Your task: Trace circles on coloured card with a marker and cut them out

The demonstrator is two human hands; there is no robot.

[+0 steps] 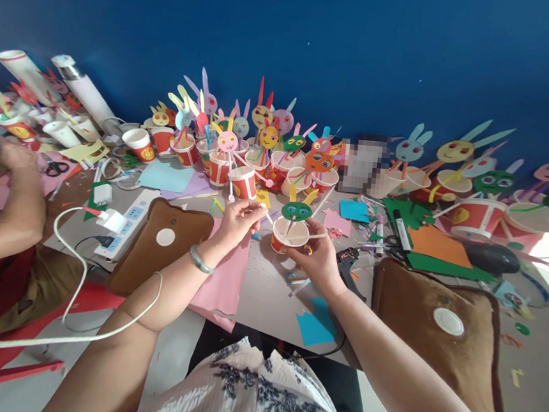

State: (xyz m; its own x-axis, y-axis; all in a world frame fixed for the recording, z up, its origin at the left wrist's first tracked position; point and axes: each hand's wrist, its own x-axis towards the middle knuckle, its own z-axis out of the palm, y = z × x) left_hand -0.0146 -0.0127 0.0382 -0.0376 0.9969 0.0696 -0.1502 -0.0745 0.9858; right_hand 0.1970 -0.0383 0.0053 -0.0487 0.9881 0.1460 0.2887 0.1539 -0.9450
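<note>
My right hand [316, 260] is closed round the side of a red and white paper cup [278, 241]. From the cup rises a green paper rabbit head [296, 212] with yellow ears and blue eyes, on a narrow purple strip. White strips stick out from the cup's sides. At the cup's left, my left hand [240, 223] pinches the end of a thin white strip [270, 216] between thumb and fingers. A small pale piece shows at the fingertips, too small to name. The cup is held over the grey table [261, 294].
Several finished rabbit cups [242, 183] stand along the blue wall. A power strip [129, 222], brown cushions [436, 335], a black glue gun [350, 267], blue paper [317, 322] and pink paper [224, 278] lie around. Another person's arm [15, 209] is at the left.
</note>
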